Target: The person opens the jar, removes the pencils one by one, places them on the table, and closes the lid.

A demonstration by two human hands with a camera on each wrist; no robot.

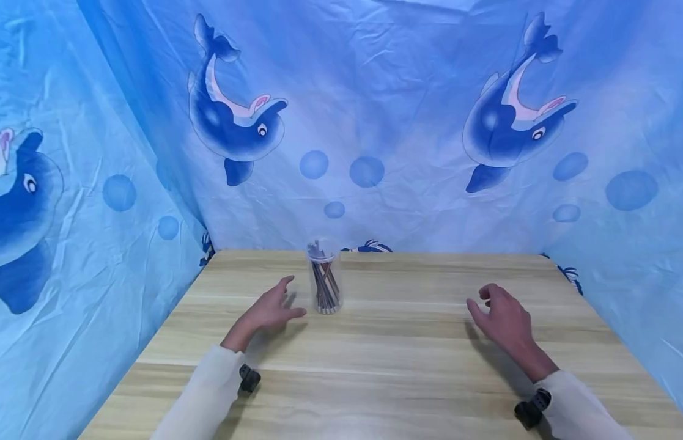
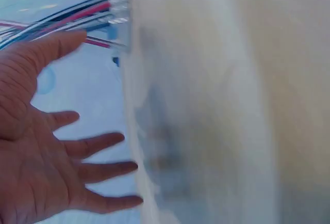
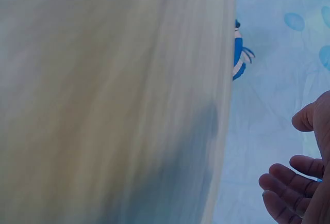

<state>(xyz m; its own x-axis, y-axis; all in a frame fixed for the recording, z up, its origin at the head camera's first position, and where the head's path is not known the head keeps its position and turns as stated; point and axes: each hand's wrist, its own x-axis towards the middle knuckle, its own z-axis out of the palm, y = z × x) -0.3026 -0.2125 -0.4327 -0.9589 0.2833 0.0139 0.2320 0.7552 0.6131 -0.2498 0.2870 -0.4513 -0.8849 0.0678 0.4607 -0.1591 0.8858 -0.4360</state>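
Observation:
A clear plastic cup (image 1: 328,287) stands upright on the wooden table, with several dark and reddish pencil-like sticks (image 1: 324,278) inside. Just left of it, my left hand (image 1: 269,308) hovers with thumb and fingers spread, apart from the cup in the head view. In the left wrist view the sticks (image 2: 77,17) show past the thumb of that left hand (image 2: 41,152), and its palm holds nothing. Over the right part of the table is my right hand (image 1: 506,318), its fingers loosely bent around nothing. The right wrist view shows this hand (image 3: 299,182) at the edge, likewise holding nothing.
The light wooden table (image 1: 396,354) reaches back to a blue curtain (image 1: 407,122) printed with dolphins and bubbles. More curtain (image 1: 55,330) hangs along the left side. Each wrist carries a small black camera, one on the left (image 1: 250,379) and one on the right (image 1: 531,410).

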